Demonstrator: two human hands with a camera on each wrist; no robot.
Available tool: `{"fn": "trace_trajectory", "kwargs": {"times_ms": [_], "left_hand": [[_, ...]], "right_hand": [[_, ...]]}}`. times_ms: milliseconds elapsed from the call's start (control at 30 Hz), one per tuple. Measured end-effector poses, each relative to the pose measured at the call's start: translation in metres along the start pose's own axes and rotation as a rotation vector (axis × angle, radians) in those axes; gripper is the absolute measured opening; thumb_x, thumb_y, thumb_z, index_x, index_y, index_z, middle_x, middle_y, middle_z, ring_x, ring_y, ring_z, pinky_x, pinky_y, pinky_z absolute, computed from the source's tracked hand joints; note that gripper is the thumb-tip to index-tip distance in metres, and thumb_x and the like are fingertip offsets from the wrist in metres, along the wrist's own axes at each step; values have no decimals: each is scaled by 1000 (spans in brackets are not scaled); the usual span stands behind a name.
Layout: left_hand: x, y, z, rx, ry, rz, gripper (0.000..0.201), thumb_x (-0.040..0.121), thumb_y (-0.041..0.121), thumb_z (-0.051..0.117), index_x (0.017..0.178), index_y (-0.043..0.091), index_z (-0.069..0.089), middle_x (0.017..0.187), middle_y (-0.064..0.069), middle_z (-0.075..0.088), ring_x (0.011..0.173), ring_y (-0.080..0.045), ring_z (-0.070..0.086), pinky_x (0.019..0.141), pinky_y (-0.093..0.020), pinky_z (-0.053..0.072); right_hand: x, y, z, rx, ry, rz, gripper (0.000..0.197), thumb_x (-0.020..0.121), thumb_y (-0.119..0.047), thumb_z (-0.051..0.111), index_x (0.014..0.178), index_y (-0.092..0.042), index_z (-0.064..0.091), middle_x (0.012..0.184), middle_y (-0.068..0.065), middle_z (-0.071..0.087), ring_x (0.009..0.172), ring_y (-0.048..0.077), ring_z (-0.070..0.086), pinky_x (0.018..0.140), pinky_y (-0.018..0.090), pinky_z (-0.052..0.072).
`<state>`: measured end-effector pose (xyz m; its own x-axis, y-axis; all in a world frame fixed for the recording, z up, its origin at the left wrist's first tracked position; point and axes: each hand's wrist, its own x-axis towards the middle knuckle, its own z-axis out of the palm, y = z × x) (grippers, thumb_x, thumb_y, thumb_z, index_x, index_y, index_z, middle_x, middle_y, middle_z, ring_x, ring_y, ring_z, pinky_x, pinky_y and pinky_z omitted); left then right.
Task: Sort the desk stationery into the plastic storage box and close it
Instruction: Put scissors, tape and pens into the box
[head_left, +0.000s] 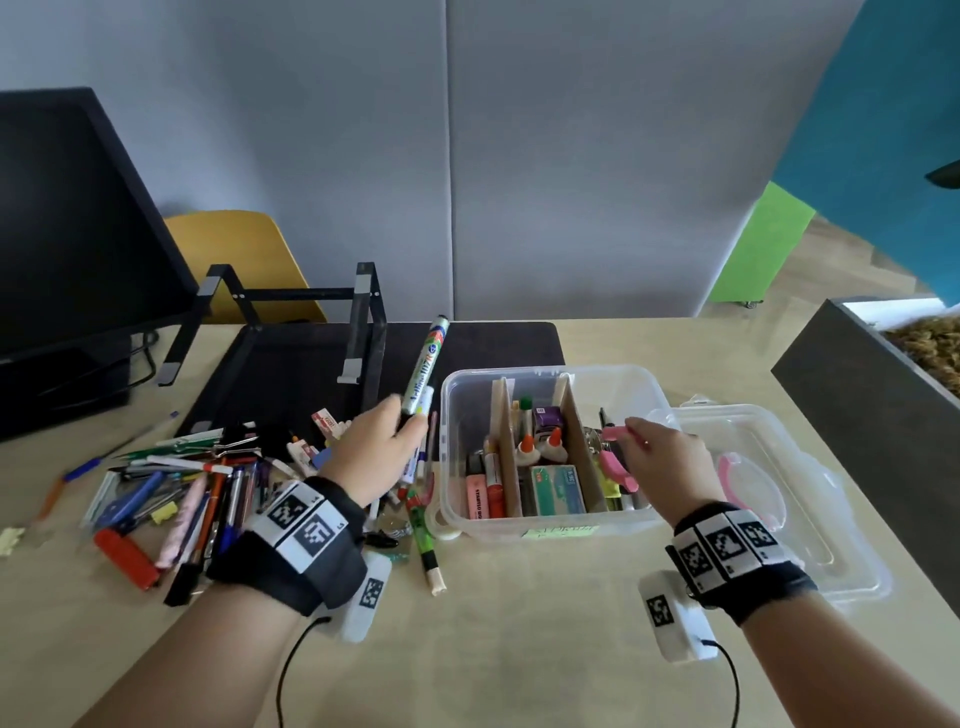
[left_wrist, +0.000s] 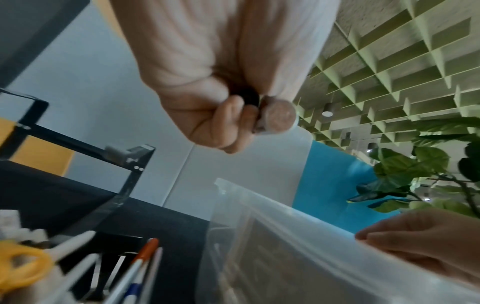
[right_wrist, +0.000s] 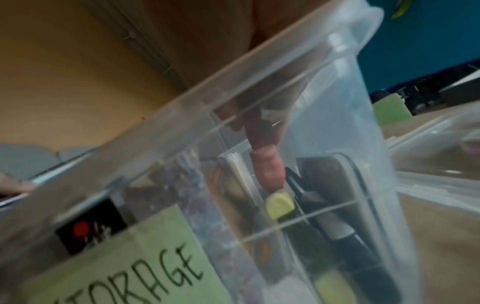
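A clear plastic storage box (head_left: 551, 372) with cardboard dividers stands mid-desk and holds highlighters, glue bottles and a stapler box. My left hand (head_left: 410, 422) grips a thick silver marker (head_left: 429, 364) that points up, just left of the box. Its round end cap (left_wrist: 280, 117) pokes out of my fist. Over the right compartment my right hand (head_left: 631, 434) pinches a pink-handled tool (head_left: 617, 467) that hangs down into the box. The pink handle (right_wrist: 266, 166) shows blurred through the box wall (right_wrist: 337, 127). A pile of pens and markers (head_left: 197, 483) lies to the left.
The clear lid (head_left: 831, 519) lies right of the box with something pink under it. A black monitor (head_left: 78, 234), a laptop stand (head_left: 363, 322) and a dark mat (head_left: 493, 343) fill the back left. A dark partition (head_left: 872, 415) borders the right. Yellow scissors (left_wrist: 20, 265) lie in the pile.
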<state>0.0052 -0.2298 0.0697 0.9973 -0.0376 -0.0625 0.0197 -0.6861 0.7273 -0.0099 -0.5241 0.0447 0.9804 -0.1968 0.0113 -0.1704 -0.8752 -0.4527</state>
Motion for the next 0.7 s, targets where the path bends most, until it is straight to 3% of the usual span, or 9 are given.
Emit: {"fn": "trace_trajectory", "kwargs": {"times_ms": [67, 233, 400, 500, 600, 700], "left_hand": [[1, 14, 8, 31, -4, -3, 31, 96, 29, 45, 71, 13, 38, 62, -2, 46, 55, -20, 47, 49, -31, 34], [8, 37, 30, 263, -79, -19, 37, 97, 36, 44, 66, 17, 38, 62, 2, 44, 58, -18, 47, 50, -31, 30], [9, 43, 43, 504, -151, -14, 25, 95, 26, 45, 92, 6, 60, 77, -3, 56, 71, -21, 55, 61, -28, 41], [10, 50, 51, 558, -177, -30, 22, 95, 20, 44, 95, 6, 61, 74, -3, 55, 71, -21, 56, 60, -28, 43], [15, 52, 56, 598, -159, -53, 23, 97, 19, 42, 104, 5, 59, 94, -10, 64, 82, -26, 61, 64, -30, 44], [13, 48, 56, 654, -59, -27, 24, 98, 22, 39, 114, 10, 51, 81, -4, 59, 72, -25, 59, 59, -31, 42]], "right_hand": [[4, 1, 0, 60, 13, 1, 25, 94, -25, 46, 88, -19, 70, 65, 1, 61, 61, 18, 53, 51, 23, 36], [9, -1, 3, 206, 17, 38, 25, 94, -27, 49, 92, -21, 73, 80, 6, 72, 77, 23, 61, 69, 31, 50], [14, 6, 8, 134, -29, 6, 30, 95, -30, 44, 87, -22, 71, 70, 1, 69, 65, 16, 59, 56, 25, 46], [14, 7, 11, 126, -16, -10, 30, 96, -28, 42, 86, -23, 70, 66, -1, 67, 60, 12, 56, 51, 21, 40], [15, 7, 12, 144, -14, -14, 30, 96, -27, 43, 87, -22, 71, 66, 0, 67, 61, 14, 58, 54, 24, 45], [14, 7, 10, 205, -3, 20, 27, 96, -26, 45, 89, -27, 72, 67, -1, 68, 61, 11, 56, 51, 17, 39]]}}
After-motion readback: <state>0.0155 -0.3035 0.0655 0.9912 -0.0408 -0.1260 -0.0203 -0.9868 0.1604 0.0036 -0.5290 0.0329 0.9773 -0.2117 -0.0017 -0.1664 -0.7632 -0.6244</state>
